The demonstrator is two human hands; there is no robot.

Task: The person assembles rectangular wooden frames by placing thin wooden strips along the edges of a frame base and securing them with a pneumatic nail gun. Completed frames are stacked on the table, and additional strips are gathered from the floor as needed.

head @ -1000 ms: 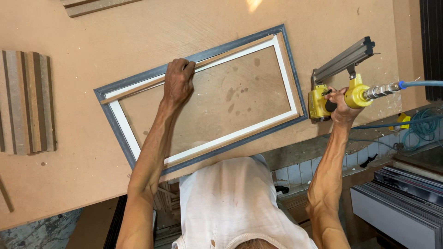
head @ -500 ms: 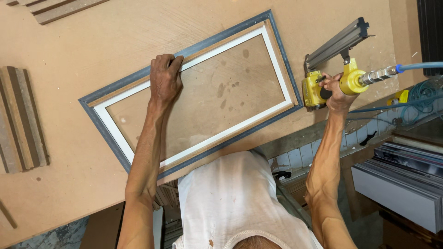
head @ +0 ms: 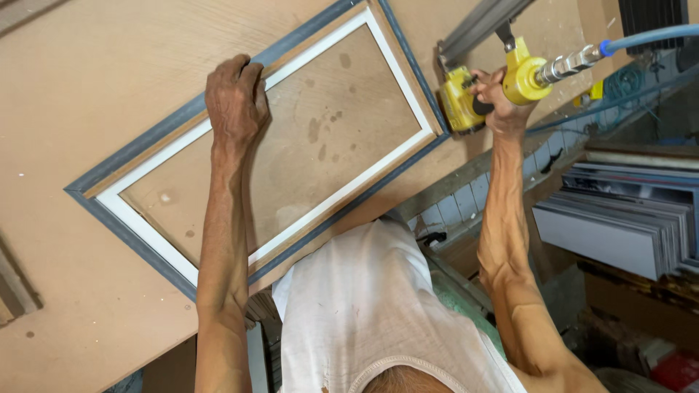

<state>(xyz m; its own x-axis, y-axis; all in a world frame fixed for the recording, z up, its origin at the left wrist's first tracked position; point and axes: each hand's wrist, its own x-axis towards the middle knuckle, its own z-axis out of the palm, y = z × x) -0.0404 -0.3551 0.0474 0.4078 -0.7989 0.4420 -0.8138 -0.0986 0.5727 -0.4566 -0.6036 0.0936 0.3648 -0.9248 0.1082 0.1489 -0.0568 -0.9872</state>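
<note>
Grey-blue frame [head: 131, 154] with white inner edge, yellow nail gun [head: 466, 102], blue hose [head: 648, 36], tan workbench [head: 87, 73], white vest [head: 364, 313]

Honestly not seeing any packages, labels, signs or screens in this shot — nothing boxed, wrapped or stuck on with a tag that I can make out. Some blurry red and grey clutter sits in the bottom right corner — can't tell what it is.

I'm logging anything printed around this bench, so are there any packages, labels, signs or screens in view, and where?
None that can be made out.
Nail gun: yellow body, in the right hand, at the frame's corner; any label is too small to tell.
Frame: grey-blue and white, under the left hand; bare.
</note>
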